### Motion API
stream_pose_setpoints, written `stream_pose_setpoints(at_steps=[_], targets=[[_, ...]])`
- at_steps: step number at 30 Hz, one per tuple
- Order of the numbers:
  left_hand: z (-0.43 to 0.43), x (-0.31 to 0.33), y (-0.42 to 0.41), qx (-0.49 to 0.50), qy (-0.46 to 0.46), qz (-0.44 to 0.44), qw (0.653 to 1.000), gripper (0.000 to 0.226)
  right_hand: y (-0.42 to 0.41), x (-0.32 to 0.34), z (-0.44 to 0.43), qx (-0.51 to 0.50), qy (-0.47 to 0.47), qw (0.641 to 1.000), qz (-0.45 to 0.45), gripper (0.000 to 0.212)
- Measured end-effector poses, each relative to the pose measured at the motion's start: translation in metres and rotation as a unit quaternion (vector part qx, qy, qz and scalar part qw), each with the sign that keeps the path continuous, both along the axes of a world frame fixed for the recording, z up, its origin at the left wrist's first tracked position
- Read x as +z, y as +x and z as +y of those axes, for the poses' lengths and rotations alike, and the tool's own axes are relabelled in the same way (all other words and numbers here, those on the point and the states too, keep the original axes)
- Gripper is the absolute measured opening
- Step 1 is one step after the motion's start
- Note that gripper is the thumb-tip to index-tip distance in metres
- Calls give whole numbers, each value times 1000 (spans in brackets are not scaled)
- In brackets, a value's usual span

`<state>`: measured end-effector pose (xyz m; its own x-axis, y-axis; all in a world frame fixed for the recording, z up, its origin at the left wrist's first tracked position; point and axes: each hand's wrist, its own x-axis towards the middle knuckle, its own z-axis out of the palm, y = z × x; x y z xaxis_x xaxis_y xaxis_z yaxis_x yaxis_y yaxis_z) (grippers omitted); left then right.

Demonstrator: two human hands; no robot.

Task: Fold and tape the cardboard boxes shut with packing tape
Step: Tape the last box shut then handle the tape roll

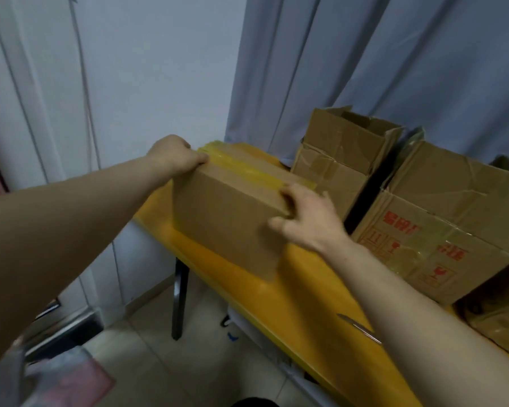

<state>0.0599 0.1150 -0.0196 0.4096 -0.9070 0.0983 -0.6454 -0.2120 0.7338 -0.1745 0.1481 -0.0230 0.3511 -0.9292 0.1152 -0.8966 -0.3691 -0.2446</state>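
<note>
Two hands hold one closed box (229, 227), which stands on the left end of a yellow table (306, 289). The left hand (174, 155) grips the box's top left corner, its fingers curled down onto the lid. The right hand (309, 218) grips the top right corner, its fingers hooked over the lid edge and its thumb stretched out along the near side. Both forearms are bare.

Yellow tape (247, 168) runs along the lid, from the left hand to the fingers of the right. The near side of the box is plain brown card.

An open box (335, 163) stands behind and to the right, its flaps up and its side creased, with clear tape across it. Just right of it, with a dark gap between them, sits a bigger box (441, 224) with red print and symbols on its side and a crumpled lid. Part of a further box (500, 324) shows at the right edge.

A thin metal blade (359, 329) lies on the table beside the right forearm; what tool it belongs to I cannot tell. A pale curtain (365, 54) hangs behind the boxes. A dark table leg (180, 301) stands on the tiled floor.
</note>
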Motion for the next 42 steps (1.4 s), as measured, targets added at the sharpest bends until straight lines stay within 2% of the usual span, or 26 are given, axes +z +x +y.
stream_pose_setpoints(at_steps=[2,5,7,9,11,14,18,23,26,29,30,32,33,35,37,39,40,42], targets=[[19,-10,-14,6,-25,45,999,25,-8,9,-11,-24,-13,1000,3,38],[55,-33,-42,6,-107,118,987,34,12,13,-14,14,8,1000,-12,39],[68,-45,-56,-4,-142,146,979,49,30,5,-13,31,5,999,34,49],[68,-50,-65,-22,-118,166,979,80,38,-5,-12,21,-18,998,55,52],[66,-54,-65,-83,-123,247,958,95,38,-12,-14,12,-46,997,53,50],[68,-61,-58,-115,-151,321,928,84,42,-13,-15,15,-50,997,55,49],[74,-72,-53,-113,-135,311,934,62,42,-16,-18,5,-64,996,60,48],[69,-64,-41,-113,-41,270,955,61,46,-16,-18,6,-52,997,65,48],[61,-54,-42,-117,-74,247,959,48,47,-15,-17,8,-55,996,66,49],[63,-55,-45,-125,-23,246,961,45,46,-13,-17,28,-41,997,65,48],[66,-54,-44,-126,9,253,959,45,43,-10,-19,43,-21,998,39,47],[68,-47,-41,-121,50,287,949,43,30,3,-25,33,21,995,-87,45],[69,-41,-40,-121,55,285,949,45,19,11,-29,-12,7,990,-140,47],[67,-32,-35,-108,27,275,955,49,-9,21,-38,-158,-31,978,-134,57],[66,-26,-32,-95,-1,287,953,41,-27,24,-36,-251,45,956,-146,65],[70,-20,-33,-97,-3,295,951,24,-30,20,-29,-251,146,918,-272,68],[72,-18,-33,-94,-7,297,950,32,-30,17,-25,-242,156,901,-323,68],[79,-14,-31,-88,-41,319,943,68,-34,16,-19,-228,133,882,-390,67]])
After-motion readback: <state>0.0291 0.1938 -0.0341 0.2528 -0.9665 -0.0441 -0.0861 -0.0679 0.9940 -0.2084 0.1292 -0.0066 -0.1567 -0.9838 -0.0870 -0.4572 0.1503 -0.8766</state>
